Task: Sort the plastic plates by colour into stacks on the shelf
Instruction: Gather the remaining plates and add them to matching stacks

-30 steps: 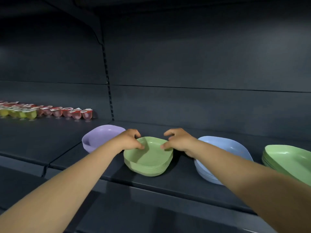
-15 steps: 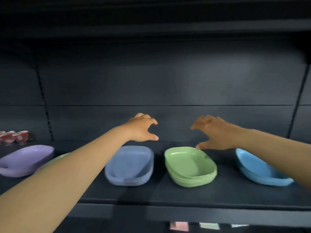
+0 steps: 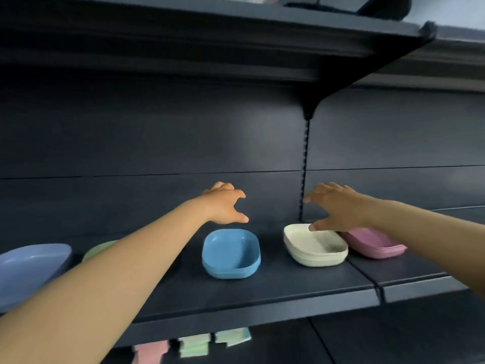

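Sorting appears nearly complete: single-colour stacks line the shelf [image 3: 262, 290], periwinkle [image 3: 31, 266] and green [image 3: 98, 249] left of blue [image 3: 231, 254], cream [image 3: 316, 249] and pink [image 3: 375, 244] right of it, while left hand [image 3: 223, 206] and right hand [image 3: 338, 207] hover above, fingers released, grasping nothing.

On the shelf [image 3: 262, 292], one stack of plates [image 3: 316, 249] stands right of the middle plate [image 3: 231, 254], a third stack [image 3: 375, 244] just right, behind that stack.

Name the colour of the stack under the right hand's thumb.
Cream stack, head view.
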Demonstrator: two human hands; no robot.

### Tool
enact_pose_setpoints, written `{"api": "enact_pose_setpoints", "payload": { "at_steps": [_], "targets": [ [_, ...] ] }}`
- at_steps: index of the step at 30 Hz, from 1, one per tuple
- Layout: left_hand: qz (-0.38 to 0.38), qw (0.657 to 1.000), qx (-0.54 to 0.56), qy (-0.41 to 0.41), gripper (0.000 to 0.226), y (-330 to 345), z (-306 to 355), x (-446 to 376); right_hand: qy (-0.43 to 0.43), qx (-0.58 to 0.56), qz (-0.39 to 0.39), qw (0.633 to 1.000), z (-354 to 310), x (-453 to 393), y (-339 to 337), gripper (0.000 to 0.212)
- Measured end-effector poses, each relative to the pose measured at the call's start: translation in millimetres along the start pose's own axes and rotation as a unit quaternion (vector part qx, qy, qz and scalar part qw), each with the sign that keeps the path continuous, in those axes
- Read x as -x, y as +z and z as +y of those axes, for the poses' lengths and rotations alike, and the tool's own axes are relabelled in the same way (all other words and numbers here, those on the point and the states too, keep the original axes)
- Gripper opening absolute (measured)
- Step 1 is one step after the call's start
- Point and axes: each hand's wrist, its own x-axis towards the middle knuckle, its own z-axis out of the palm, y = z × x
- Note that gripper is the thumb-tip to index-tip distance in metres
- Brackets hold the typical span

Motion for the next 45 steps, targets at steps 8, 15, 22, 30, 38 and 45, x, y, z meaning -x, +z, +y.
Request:
{"api": "enact_pose_setpoints", "payload": {
  "at_steps": [8,15,22,30,38,45],
  "targets": [
    [-0.018,0.998,0.003,0.056,0.067,4.2,89.9,-57.9,0.097,-0.002,-0.027,0.995,91.3,40.3,21.1,0.070],
    [-0.051,0.992,0.084,0.073,0.072,47.1,163.7,-115.0,0.114,-0.052,-0.050,0.991,158.5,43.5,76.4,0.068],
    [-0.087,0.985,0.143,0.030,0.079,88.3,227.9,-188.1,0.048,-0.140,-0.090,0.985,235.7,-11.4,130.6,0.079],
    [-0.166,0.967,0.165,-0.101,0.076,131.1,264.4,-225.3,-0.057,-0.245,-0.177,0.952,277.1,-54.9,174.5,0.086],
    [-0.053,0.921,0.307,-0.233,0.092,166.7,286.7,-209.7,-0.021,-0.469,-0.184,0.863,282.8,-54.9,219.0,0.096],
    [0.062,0.827,0.460,-0.317,0.092,182.3,298.0,-203.8,0.013,-0.593,-0.166,0.788,288.0,-55.3,238.3,0.066]
  ]
}}
